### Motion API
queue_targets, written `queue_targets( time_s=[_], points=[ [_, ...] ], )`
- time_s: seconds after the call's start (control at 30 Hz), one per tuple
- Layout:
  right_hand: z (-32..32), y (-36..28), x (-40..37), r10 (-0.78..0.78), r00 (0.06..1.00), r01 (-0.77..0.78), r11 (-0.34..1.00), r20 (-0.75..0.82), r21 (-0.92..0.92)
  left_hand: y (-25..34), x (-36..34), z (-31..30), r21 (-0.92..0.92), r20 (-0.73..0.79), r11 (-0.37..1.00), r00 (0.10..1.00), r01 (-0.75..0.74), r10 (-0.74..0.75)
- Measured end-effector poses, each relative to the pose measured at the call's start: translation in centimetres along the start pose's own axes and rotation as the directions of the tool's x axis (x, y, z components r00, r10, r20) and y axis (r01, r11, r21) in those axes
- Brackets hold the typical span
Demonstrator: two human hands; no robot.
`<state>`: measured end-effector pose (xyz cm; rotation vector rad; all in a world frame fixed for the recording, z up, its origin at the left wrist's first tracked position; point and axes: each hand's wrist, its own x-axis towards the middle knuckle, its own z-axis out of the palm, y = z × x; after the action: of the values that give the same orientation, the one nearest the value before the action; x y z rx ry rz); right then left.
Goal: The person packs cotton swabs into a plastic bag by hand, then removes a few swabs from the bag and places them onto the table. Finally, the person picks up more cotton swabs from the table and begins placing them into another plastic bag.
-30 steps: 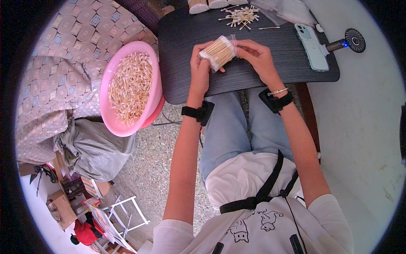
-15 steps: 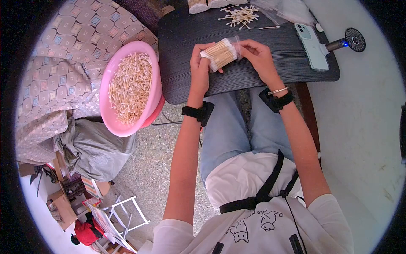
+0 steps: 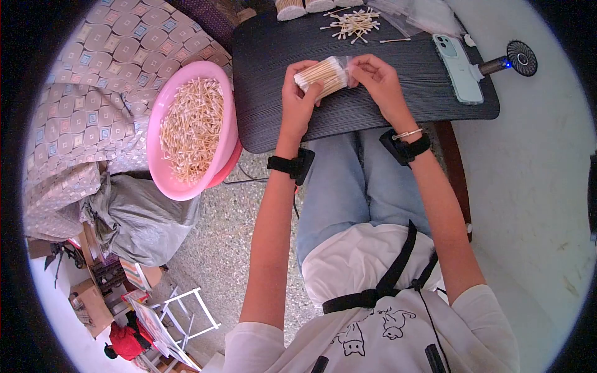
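Head view, one lot in hand.

- Bundle of cotton swabs [image 3: 320,73]: wooden stems, partly sleeved in a clear bag [image 3: 344,64]. Held just above the dark table [image 3: 273,43], at 12 o'clock of the frame.
- Left hand [image 3: 300,99]: closed around the bundle's 8 o'clock end, fingers wrapped over the stems.
- Right hand [image 3: 376,78]: pinching the bag film at the bundle's 3 o'clock end. Exact hold on the film too small to tell.
- Nearby: pink basin [image 3: 180,188] of loose swabs at 9 o'clock, scattered swabs [image 3: 354,23] at 12 o'clock, phone [image 3: 458,59] and small fan [image 3: 521,58] at 2 o'clock.

Handling notes, by judgement:
- Firm, even squeeze with the left, so the stems lie parallel and none slide out.
- Film drawn along the stems, never across them; a sideways tug likely to snag cotton heads or splay the ends.
- No twisting between the two grips.
- Work held over the table, so strays land there and not on the floor.
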<state>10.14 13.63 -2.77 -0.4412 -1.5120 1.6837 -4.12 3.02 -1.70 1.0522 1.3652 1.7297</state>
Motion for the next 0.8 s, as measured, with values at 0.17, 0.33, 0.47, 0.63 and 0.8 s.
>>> queue_targets(
  time_s=[0.17,0.33,0.47,0.63,0.8],
  points=[
    [-0.6,0.5,0.4,0.022,0.997,-0.013,0.992,0.068,-0.128,-0.5,0.1,0.0,0.054,-0.019,0.997,0.998,-0.052,0.053],
    [-0.6,-0.1,0.4,0.079,0.994,-0.067,0.986,0.073,-0.151,0.1,0.1,0.5,0.104,0.007,0.987,0.992,-0.123,0.123],
    [-0.9,-0.2,0.6,0.104,0.992,-0.096,0.990,0.069,-0.106,0.1,0.1,0.6,0.162,0.037,0.976,0.989,-0.144,0.140],
    [-1.0,-1.0,0.6,0.182,0.980,-0.176,0.981,0.080,-0.077,-0.1,0.0,0.6,0.136,0.037,0.983,0.992,-0.123,0.119],
    [0.1,-1.1,0.4,0.135,0.990,-0.133,0.990,0.036,-0.053,0.0,0.0,0.7,0.145,-0.048,0.984,0.993,-0.101,0.109]
  ],
)
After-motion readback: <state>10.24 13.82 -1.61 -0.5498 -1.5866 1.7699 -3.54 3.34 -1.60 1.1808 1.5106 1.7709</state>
